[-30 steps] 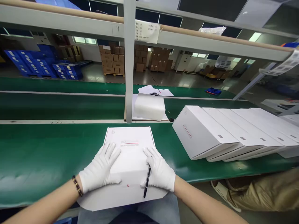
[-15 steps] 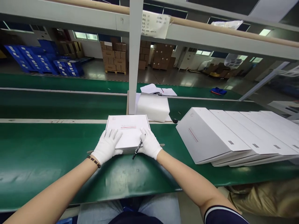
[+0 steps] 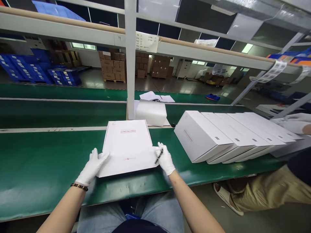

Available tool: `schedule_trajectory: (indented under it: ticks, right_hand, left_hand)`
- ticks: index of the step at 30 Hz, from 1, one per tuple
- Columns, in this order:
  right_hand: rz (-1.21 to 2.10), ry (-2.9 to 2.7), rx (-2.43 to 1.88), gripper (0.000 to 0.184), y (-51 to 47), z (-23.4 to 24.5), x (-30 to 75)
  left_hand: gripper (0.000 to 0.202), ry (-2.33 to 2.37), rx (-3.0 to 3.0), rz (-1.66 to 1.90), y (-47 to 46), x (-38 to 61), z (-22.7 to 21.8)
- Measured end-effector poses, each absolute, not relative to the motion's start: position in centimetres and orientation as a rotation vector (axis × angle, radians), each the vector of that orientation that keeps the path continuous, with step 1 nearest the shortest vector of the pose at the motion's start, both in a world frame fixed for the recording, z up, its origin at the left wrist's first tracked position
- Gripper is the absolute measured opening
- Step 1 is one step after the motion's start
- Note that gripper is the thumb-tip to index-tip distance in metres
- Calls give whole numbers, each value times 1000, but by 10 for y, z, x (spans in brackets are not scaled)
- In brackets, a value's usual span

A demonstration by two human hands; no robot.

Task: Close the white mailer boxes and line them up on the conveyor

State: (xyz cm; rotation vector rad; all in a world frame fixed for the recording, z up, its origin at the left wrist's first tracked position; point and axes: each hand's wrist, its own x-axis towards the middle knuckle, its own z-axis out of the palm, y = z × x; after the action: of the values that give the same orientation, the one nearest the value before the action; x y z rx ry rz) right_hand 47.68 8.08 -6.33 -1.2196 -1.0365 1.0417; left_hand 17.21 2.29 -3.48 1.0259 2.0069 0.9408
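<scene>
A flat white box (image 3: 127,145) with a red line printed near its far end lies on the green belt (image 3: 48,161) in front of me. My left hand (image 3: 92,166), in a white glove, rests with fingers stretched out against the box's near left corner. My right hand (image 3: 164,157), also gloved, touches the box's near right corner and grips a black pen (image 3: 159,156).
A row of several white boxes (image 3: 218,136) leans on the belt to the right. A co-worker's gloved hand (image 3: 293,122) and tan trouser leg (image 3: 264,191) show at the right edge. A foam block (image 3: 150,112) and papers (image 3: 156,96) sit behind a steel post (image 3: 130,64).
The box was pushed away from me up the belt, then opened out or turned so a longer face lies flat. My hands moved from its top to its near corners.
</scene>
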Motion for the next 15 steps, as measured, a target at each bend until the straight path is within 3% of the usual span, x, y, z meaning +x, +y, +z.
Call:
schedule_trajectory:
  ticks: [4,6,9,15]
  right_hand:
    - [1326,-988,-1215,50,73,-77,454]
    - [1452,-936,-1186,57,70,-79,451]
    - [1410,-956,-1238,60,71,-76,454]
    - [1269,-1094,-1430,50,75,-70,452]
  left_hand:
    - [75,1373,693,1123,18,183,-36]
    - [75,1268,645,1180,15,186,-43]
    - [78,1389,813,1198,17,184,-58]
    - [77,1604,957,1163,24,181,-66]
